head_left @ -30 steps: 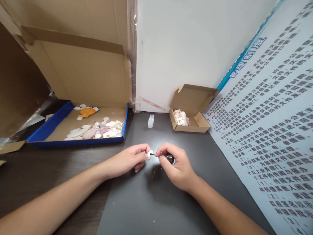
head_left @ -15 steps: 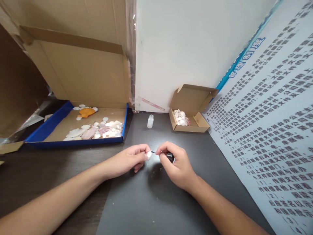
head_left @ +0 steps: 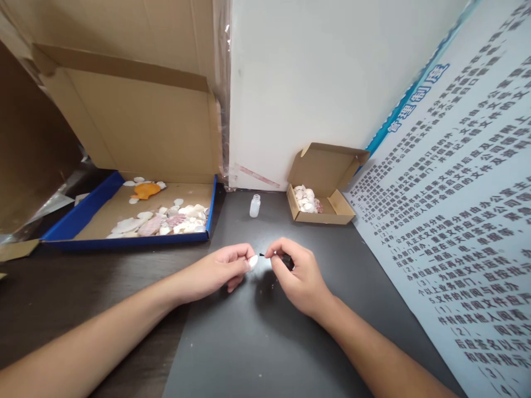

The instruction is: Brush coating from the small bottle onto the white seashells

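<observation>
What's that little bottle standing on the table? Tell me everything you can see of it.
The bottle is small, with a rounded body, shoulders and a short, narrower neck. It looks like plastic or glass; the neck seems clear, the body milky, whether from its contents or its wall I cannot tell. No cap is on it. It stands upright on the dark tabletop, between the blue-edged box and the smaller cardboard box, touched by neither hand.

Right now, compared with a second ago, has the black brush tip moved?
Yes. Judged against the standing bottle, the brush tip has shifted slightly rightward and away from the wearer, now showing apart from the shell.
</observation>
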The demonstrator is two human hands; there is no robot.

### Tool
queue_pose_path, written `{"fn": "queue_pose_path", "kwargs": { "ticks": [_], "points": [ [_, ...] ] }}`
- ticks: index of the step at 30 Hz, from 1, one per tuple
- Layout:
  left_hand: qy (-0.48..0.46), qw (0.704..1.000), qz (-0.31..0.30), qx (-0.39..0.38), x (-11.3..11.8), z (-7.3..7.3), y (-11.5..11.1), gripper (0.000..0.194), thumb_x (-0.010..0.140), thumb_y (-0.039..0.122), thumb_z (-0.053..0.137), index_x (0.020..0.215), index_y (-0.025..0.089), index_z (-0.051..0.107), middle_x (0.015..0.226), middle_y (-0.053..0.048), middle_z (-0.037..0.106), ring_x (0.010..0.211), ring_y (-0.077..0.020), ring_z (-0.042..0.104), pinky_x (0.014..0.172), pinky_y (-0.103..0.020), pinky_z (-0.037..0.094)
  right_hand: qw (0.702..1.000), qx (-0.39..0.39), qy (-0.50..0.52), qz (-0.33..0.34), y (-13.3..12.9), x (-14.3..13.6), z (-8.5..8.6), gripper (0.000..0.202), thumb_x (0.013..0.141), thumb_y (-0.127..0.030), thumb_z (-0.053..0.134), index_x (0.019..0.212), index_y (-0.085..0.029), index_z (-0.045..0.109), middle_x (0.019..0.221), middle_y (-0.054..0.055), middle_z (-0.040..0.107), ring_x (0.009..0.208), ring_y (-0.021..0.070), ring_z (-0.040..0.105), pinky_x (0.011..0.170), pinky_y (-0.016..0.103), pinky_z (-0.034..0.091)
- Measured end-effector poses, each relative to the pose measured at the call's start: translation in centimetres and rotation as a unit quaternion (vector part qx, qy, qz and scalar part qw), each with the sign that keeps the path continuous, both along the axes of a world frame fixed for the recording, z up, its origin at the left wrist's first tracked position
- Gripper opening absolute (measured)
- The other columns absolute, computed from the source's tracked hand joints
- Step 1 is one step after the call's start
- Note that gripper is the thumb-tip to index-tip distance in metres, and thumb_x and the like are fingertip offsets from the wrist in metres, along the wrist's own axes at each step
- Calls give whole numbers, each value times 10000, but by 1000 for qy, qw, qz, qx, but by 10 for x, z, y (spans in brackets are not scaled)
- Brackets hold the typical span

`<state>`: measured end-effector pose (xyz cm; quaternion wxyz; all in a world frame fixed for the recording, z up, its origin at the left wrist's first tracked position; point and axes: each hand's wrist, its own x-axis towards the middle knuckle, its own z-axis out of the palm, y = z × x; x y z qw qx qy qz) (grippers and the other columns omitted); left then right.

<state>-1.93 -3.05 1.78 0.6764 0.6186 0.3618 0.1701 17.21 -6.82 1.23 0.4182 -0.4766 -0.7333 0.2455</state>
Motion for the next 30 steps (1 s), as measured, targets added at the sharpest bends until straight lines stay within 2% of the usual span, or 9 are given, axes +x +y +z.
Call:
{"fn": "queue_pose_path", "kwargs": {
  "ticks": [4, 8, 12, 16, 21, 25, 30],
  "points": [
    [2, 1000, -2, 7, 0, 0, 0, 233, 852, 425, 516, 821, 206, 440, 564, 84, 374, 542, -109, 369, 576, -251, 285, 999, 12, 6, 32, -1, 0, -1, 171, 810, -76, 478, 809, -198, 598, 704, -14, 571, 608, 127, 497, 586, 234, 385],
    [4, 1000, -2, 3, 0, 1, 0, 244, 843, 433, 526, 814, 209, 433, 556, 89, 360, 535, -108, 361, 572, -247, 280, 1000, -1, 0, -4, -1, 0, -1, 180, 790, -56, 479, 797, -195, 594, 675, -25, 550, 592, 122, 481, 570, 227, 371],
    [8, 1000, -3, 10, 1, 3, 0, 242, 846, 432, 518, 810, 208, 434, 560, 86, 368, 540, -108, 367, 572, -243, 279, 999, 12, 4, 31, -1, -1, -1, 178, 795, -66, 479, 800, -195, 601, 695, -19, 567, 605, 124, 494, 588, 229, 386],
    [9, 1000, -1, 10, 1, 3, 0, 229, 846, 420, 521, 815, 209, 435, 555, 88, 363, 534, -107, 364, 574, -245, 285, 1000, 8, 5, 3, -1, -1, -1, 183, 790, -61, 477, 796, -197, 599, 677, -23, 560, 585, 124, 486, 567, 229, 373],
    [6, 1000, -4, 13, 0, 3, 0, 232, 854, 423, 511, 816, 204, 443, 559, 84, 373, 541, -106, 361, 574, -244, 278, 999, 6, -8, 33, -1, -1, -1, 180, 786, -67, 482, 799, -197, 606, 681, -20, 569, 598, 126, 501, 580, 229, 381],
    [2, 1000, -1, 0, 0, 2, 0, 231, 840, 424, 524, 815, 210, 439, 546, 89, 355, 531, -109, 357, 574, -246, 288, 1000, -10, -10, -4, 0, -1, -1, 180, 772, -64, 478, 774, -198, 598, 627, -37, 524, 554, 120, 467, 543, 224, 361],
    [1, 1000, 1, 12, 0, 2, 0, 243, 840, 433, 527, 805, 208, 441, 562, 84, 373, 534, -107, 363, 568, -245, 273, 999, 9, 2, 32, -1, -2, -1, 175, 792, -73, 483, 793, -195, 607, 679, -22, 565, 592, 122, 489, 579, 227, 385]
  ]
}}
